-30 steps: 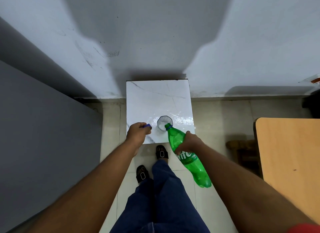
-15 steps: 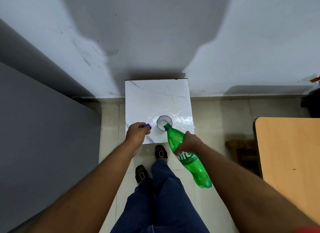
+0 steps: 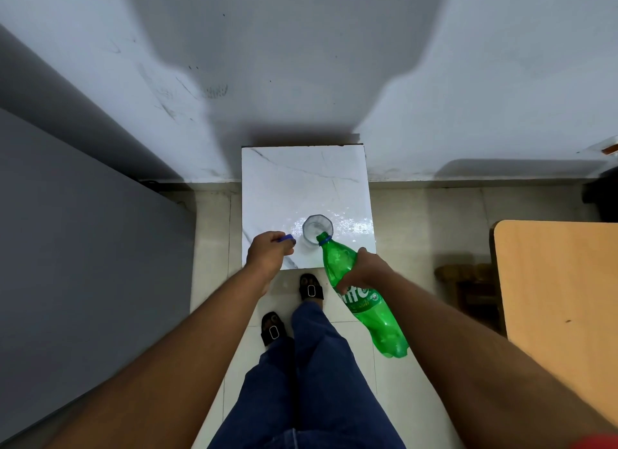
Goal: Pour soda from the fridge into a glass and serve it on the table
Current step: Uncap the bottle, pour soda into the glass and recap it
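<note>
A white marble-look table (image 3: 302,184) is carrying a clear glass (image 3: 317,229), seemingly standing between both hands.

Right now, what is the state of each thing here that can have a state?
green bottle: uncapped, tilted, its mouth at the rim of the glass.
glass: upright on the white table, open; fill level cannot be told.
blue cap: off the bottle, held in the left hand.
left hand: closed on the cap.
right hand: closed around the bottle.
white table: carries only the glass.
</note>
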